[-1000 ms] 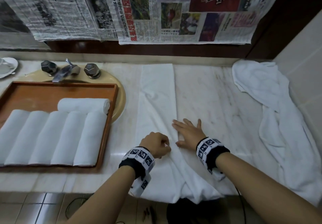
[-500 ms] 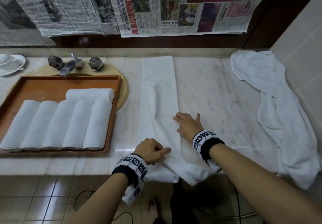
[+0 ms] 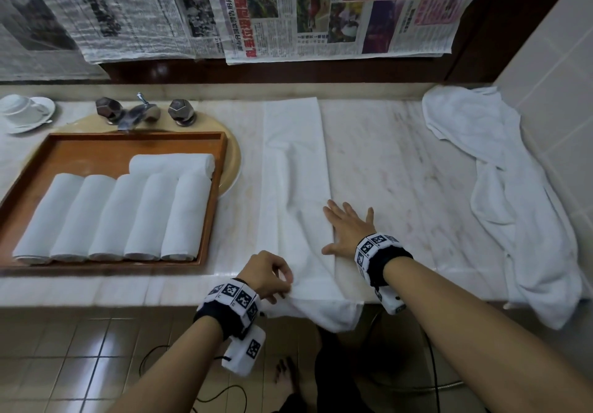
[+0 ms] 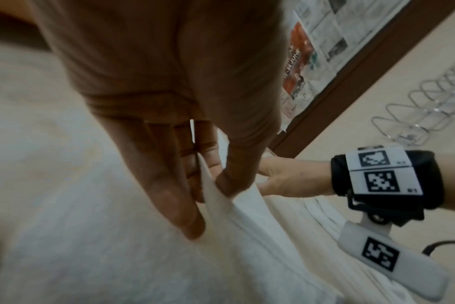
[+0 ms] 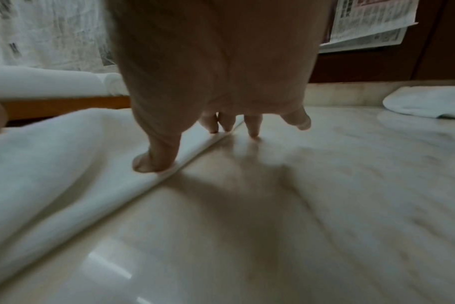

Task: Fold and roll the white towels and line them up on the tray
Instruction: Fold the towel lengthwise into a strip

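Observation:
A long folded white towel (image 3: 293, 168) lies lengthwise across the marble counter, its near end hanging over the front edge. My left hand (image 3: 268, 276) pinches a fold of that towel (image 4: 221, 203) between thumb and fingers near the counter's edge. My right hand (image 3: 348, 228) lies flat with spread fingers on the towel's right edge (image 5: 190, 162), some fingertips on the marble. The wooden tray (image 3: 80, 146) at the left holds several rolled white towels (image 3: 106, 217) in a row, with one more roll (image 3: 171, 164) lying crosswise behind them.
A heap of unfolded white towels (image 3: 510, 194) lies at the right by the tiled wall. A faucet (image 3: 141, 112) and sink rim sit behind the tray, a cup and saucer (image 3: 24, 112) at far left. Newspapers hang on the wall. Tiled floor lies below the counter's edge.
My left hand has drawn back toward the counter's front edge with the pinched fold. The right hand has stayed flat on the towel's right edge.

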